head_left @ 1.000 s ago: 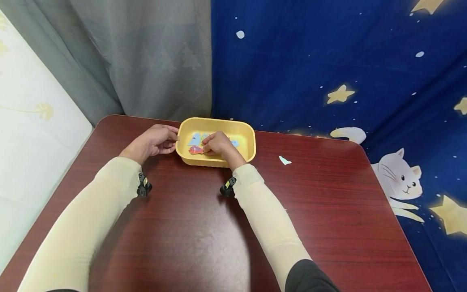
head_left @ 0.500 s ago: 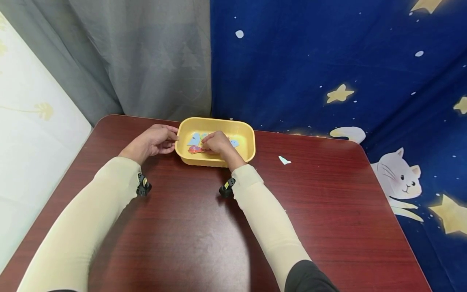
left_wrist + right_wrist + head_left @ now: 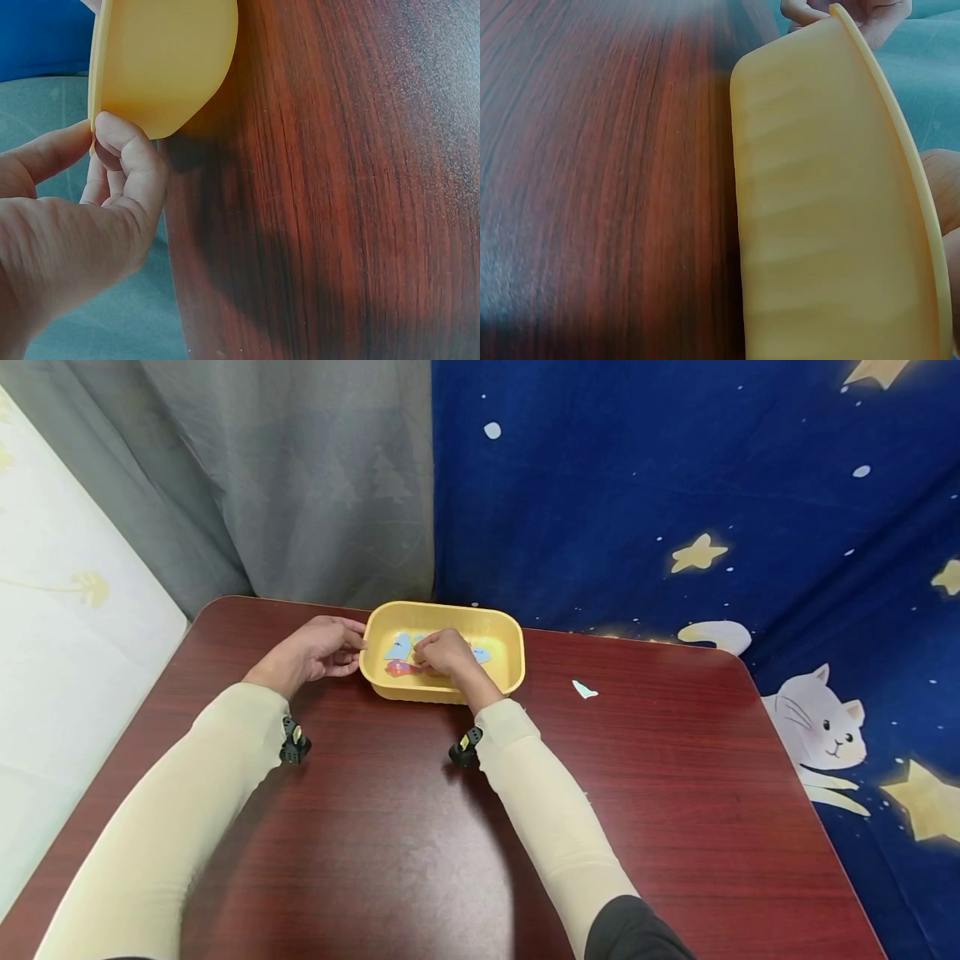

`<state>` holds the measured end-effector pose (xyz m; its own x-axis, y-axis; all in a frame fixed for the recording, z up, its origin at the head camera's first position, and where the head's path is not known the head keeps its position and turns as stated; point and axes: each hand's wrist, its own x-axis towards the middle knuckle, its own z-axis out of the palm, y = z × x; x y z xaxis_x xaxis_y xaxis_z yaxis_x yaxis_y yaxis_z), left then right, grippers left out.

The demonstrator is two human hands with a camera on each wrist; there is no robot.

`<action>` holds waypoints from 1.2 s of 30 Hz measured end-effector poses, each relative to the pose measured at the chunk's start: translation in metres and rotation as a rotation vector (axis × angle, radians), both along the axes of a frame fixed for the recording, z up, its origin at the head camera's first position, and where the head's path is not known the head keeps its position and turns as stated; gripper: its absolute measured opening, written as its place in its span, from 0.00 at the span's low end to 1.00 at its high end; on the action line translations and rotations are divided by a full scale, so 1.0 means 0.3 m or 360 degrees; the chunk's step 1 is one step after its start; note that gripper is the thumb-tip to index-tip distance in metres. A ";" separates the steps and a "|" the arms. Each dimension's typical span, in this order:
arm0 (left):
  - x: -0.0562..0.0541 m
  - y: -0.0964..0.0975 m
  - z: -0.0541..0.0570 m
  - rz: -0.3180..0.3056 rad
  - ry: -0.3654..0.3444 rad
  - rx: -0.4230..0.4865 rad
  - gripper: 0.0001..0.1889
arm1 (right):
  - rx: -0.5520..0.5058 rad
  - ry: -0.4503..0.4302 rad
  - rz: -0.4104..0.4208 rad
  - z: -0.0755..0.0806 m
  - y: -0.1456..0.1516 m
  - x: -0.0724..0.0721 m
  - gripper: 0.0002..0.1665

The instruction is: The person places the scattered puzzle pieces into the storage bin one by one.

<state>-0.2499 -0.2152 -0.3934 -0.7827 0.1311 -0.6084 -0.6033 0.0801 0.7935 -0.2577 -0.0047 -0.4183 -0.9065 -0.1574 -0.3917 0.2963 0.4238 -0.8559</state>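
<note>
A yellow plastic basin (image 3: 502,627) stands at the back of the table. My left hand (image 3: 324,646) pinches the left end of its rim between thumb and fingers, as the left wrist view shows up close. Inside the basin reaches my right hand (image 3: 447,656), fingers bent down among flat, irregular pieces. A red patterned piece (image 3: 401,668) lies right at its fingertips. Farther left is a light-blue piece (image 3: 398,647), and another light-blue piece (image 3: 482,655) shows right of the hand. I cannot tell whether the right fingers hold a piece. In the right wrist view the basin's wall (image 3: 817,195) hides most of that hand.
One small pale-blue piece (image 3: 585,689) lies on the dark red wooden table (image 3: 675,793), right of the basin. Behind the table hang a grey curtain (image 3: 337,485) and a blue star-patterned curtain (image 3: 600,510).
My right fingertips have shifted slightly inside the basin, and the red piece beside them has moved a little. The left hand stays on the rim.
</note>
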 end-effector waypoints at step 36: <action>0.005 0.000 0.004 -0.0005 -0.0006 -0.0031 0.21 | -0.0531 0.0140 -0.0509 0.179 0.425 -0.041 0.20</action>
